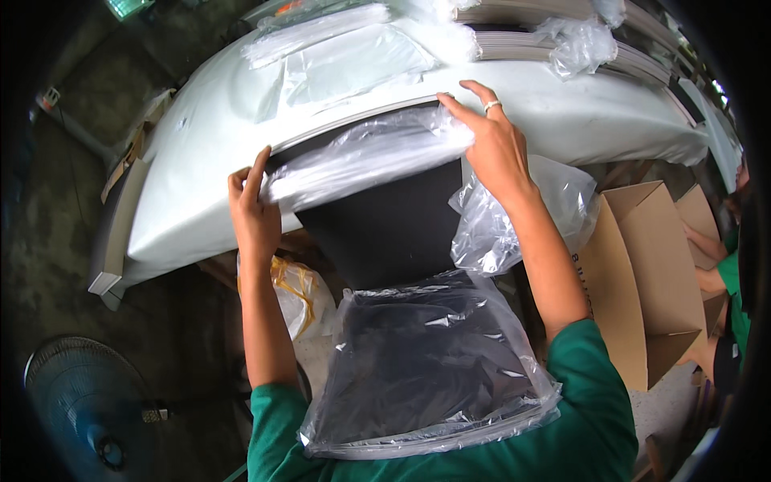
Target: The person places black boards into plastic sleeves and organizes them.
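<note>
A flat black board slants down from the edge of the white-covered table toward my lap. Across its far part lies a bunched clear plastic bag. My left hand grips the bag at the board's left side, its index finger reaching to the far corner. At the right side my right hand, a ring on one finger, holds the bag's other end, with fingertips by the far right corner. Fingers hide parts of both grips. On my lap rests a dark flat thing in a clear plastic wrapper.
The white-covered table carries plastic sheets and stacked boards. Loose clear plastic hangs by my right forearm. An open cardboard box stands right, near another person's arm. A fan is lower left.
</note>
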Tool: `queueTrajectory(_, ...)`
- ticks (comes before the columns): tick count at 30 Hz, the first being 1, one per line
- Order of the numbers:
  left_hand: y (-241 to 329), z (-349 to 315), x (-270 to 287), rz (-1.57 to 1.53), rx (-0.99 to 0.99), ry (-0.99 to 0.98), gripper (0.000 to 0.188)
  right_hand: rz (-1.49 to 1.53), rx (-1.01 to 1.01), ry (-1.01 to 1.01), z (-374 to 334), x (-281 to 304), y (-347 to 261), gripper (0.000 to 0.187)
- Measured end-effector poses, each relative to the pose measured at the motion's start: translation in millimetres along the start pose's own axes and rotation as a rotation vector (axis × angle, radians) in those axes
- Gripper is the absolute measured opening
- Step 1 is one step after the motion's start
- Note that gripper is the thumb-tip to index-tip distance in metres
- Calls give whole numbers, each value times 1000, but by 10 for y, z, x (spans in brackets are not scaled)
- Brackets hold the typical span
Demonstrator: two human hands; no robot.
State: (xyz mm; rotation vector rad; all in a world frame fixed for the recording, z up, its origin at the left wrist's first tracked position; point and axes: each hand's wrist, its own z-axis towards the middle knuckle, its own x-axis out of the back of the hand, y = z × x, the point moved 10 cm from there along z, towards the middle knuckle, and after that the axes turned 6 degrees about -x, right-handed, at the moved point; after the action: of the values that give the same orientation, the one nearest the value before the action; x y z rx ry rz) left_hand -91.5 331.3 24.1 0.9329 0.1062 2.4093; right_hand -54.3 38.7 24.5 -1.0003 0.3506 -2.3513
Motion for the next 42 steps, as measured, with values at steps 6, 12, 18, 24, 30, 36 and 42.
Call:
queueTrajectory(6, 260, -323, 600, -344, -21, 172, 19, 229, 159, 84, -407, 539, -218, 49)
queueTrajectory(12, 142, -716, 117, -1133, 434, -466, 16, 938, -200, -265, -629, 685, 40, 22)
queueTrajectory(18, -304, -1465, -733, -1647, 969, -226, 38, 1766, -1148, -695, -1772, -628, 889, 8)
queueTrajectory(24, -986, -2945, -1539, -1642, 1324, -358, 24, 1504, -1342, -969, -3058, -1556, 1556, 12)
queueTrajectory(30, -574, -2877, -1714, -1414, 1378, -349, 8, 1092, -1237, -790, -3293, -1887, 2292, 19)
queueTrajectory(36, -1166, -3554, -2197, -1416, 1426, -237, 6, 555, -953, -587, -2906, -1929, 2275, 35)
queueTrajectory(42, -1694, -3798, -2292, -781, 1147, -70, 23, 54, -922, -575, -2737, -1730, 1900, 37)
